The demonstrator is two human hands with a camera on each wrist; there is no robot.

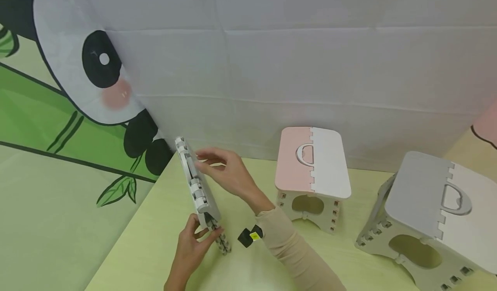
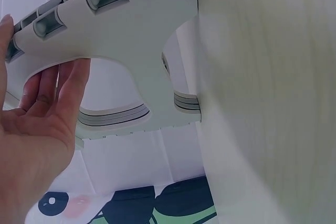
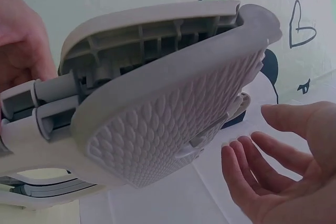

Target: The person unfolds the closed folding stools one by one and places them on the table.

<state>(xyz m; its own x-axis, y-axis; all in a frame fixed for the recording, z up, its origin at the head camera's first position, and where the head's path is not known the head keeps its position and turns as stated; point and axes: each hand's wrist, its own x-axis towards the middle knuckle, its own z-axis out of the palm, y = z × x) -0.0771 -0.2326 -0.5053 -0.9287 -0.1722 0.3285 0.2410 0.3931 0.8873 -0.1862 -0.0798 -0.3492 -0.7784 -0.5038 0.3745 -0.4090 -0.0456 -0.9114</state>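
Observation:
A folding stool (image 1: 207,196) of white and grey plastic stands on edge on the table, its two seat halves folded nearly together. My left hand (image 1: 190,250) grips its near end; in the left wrist view the fingers (image 2: 47,90) pass through the cut-out of a leg panel (image 2: 142,30). Beside the seat's upper right side is my right hand (image 1: 229,174), its fingers loosely bent. The right wrist view shows that hand (image 3: 289,166) apart from the textured seat half (image 3: 157,119) and its handle.
To the right stands an unfolded pink and white stool (image 1: 330,161). Farther right is a larger unfolded grey and white stool (image 1: 415,192). A small black object (image 1: 245,238) with a yellow mark shows by the right cuff. A printed cloth (image 1: 272,67) hangs behind the table (image 1: 136,256).

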